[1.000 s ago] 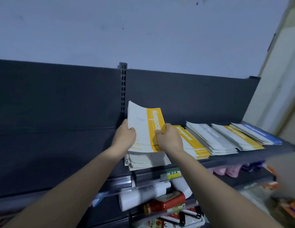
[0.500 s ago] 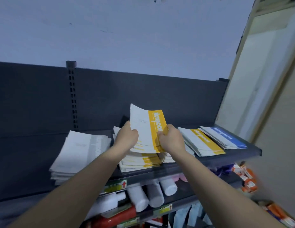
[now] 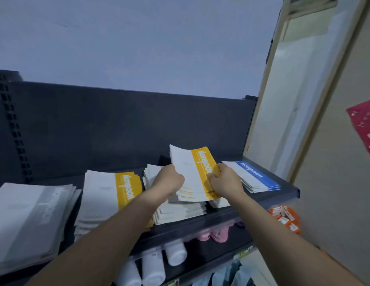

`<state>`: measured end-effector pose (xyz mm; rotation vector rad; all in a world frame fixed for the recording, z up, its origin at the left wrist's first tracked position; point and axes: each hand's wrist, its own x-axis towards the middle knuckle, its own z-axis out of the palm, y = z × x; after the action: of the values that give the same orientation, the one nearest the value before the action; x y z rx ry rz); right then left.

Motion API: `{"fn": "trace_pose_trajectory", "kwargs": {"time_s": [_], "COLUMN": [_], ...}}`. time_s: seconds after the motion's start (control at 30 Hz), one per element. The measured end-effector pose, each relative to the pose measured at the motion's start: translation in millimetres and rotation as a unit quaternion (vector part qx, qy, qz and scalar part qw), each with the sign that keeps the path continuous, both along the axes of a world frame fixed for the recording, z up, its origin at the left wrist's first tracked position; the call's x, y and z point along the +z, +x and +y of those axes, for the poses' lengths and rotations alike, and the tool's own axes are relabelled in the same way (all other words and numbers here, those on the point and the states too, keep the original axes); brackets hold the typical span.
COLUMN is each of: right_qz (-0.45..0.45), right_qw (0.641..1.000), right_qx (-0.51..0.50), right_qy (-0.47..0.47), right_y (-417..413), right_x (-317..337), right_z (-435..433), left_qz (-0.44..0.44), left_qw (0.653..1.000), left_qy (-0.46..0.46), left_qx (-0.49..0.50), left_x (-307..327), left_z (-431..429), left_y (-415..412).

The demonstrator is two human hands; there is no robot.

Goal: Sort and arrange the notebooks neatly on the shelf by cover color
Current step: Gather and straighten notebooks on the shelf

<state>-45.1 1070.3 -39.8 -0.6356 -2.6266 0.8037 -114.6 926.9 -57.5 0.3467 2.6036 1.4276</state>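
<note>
Both hands, left [image 3: 171, 181] and right [image 3: 225, 181], grip a yellow-banded notebook bundle [image 3: 191, 174], tilted above the shelf [image 3: 283, 183], left of the blue-banded stack [image 3: 252, 176].

Dark shelf [image 3: 287, 189] under grey [image 3: 29, 219], yellow [image 3: 109, 199], blue notebook stacks [image 3: 252, 176].

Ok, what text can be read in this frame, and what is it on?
"Notebook": white letters on the yellow band of the held bundle.
"Notebook": yellow-banded stack.
"Notebook": blue-banded stack.
Too blurred or faint to read: the grey stack lettering, the small print on the covers, and the cut-off red sign.
</note>
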Motion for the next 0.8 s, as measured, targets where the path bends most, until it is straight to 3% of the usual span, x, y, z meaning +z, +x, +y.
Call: {"fn": "trace_pose_trajectory", "kwargs": {"time_s": [0.33,0.8], "right_qz": [-0.042,-0.140], "right_qw": [0.999,0.977], "right_qx": [-0.004,0.112], "right_qy": [0.034,0.114], "right_y": [-24.3,-58.1], "right_x": [-25.6,-55.8], "right_z": [86.4,146.9], "left_qz": [0.027,0.084], "left_qw": [0.993,0.943], "left_qy": [-0.096,-0.320], "left_qx": [-0.068,0.012], "left_x": [-16.5,-29.1], "left_z": [76.4,132.0], "left_y": [-17.7,-13.9]}}
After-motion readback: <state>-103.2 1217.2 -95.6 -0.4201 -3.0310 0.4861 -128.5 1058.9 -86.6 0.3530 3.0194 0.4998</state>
